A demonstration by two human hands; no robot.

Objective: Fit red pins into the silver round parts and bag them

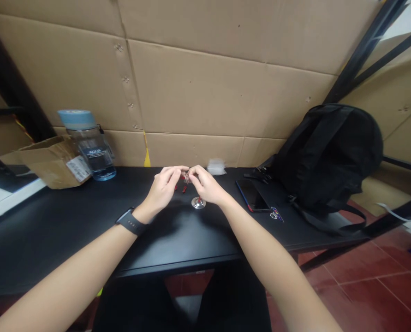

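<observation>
My left hand [164, 188], with a dark watch on its wrist, has its fingers pressed together, thumb against them. Opposite it, my right hand [208, 185] is closed in a pinch, its fingertips nearly meeting those of the left. A small shiny metal piece [186, 177] shows between them, touching the right fingers; its kind is too small to tell. Below the right hand, a round silver base [198, 203] with a bit of red at its centre stands on the black table [187, 240]. Small red pieces [184, 189] lie under the fingertips.
A clear plastic packet [217, 167] lies behind the right hand. On the right are a phone [253, 195], a keyring [274, 215] and a black backpack [333, 161]. At left, a water bottle [96, 154] stands beside a cardboard box [53, 163]. Cardboard panels [198, 92] close off the back.
</observation>
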